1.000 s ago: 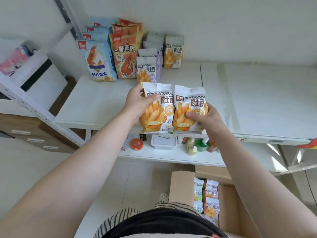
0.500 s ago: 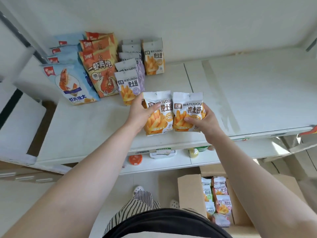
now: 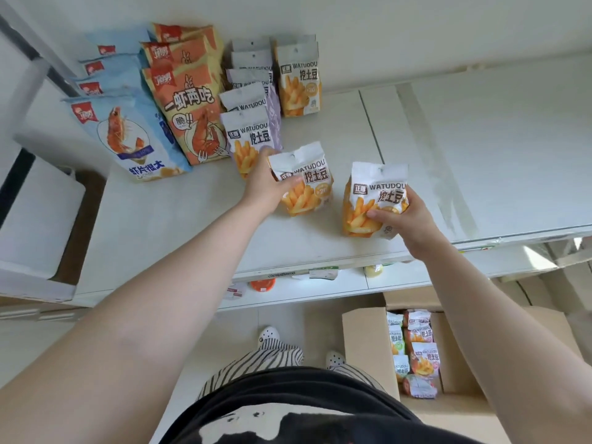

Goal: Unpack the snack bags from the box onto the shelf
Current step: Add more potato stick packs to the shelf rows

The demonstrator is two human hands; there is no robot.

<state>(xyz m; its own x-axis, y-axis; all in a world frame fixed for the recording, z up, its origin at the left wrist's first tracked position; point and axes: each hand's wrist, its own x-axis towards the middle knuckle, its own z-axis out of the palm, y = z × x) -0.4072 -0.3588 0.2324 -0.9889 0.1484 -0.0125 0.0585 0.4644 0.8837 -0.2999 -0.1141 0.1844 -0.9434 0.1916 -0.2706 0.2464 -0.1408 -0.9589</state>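
Observation:
Two white-and-orange WATUDOU fry snack bags are over the white shelf [image 3: 320, 129]. My left hand [image 3: 267, 187] grips the left bag [image 3: 307, 184], tilted, just in front of the purple-sided row of the same snacks [image 3: 248, 136]. My right hand [image 3: 405, 219] holds the right bag [image 3: 373, 197] upright near the shelf's front edge, thumb across its front. The two bags are apart. On the floor below, an open cardboard box [image 3: 365, 344] holds several more snack bags [image 3: 419, 350].
Blue shrimp-chip bags [image 3: 128, 136] and orange shrimp bags [image 3: 189, 100] stand in rows at the shelf's back left, one orange WATUDOU bag [image 3: 298, 81] by the wall. The shelf's right half is bare. A lower shelf [image 3: 320, 283] carries small containers.
Both hands moved further over the shelf and apart. The left bag went back toward the rows and tilted; the right bag stays nearer the front edge.

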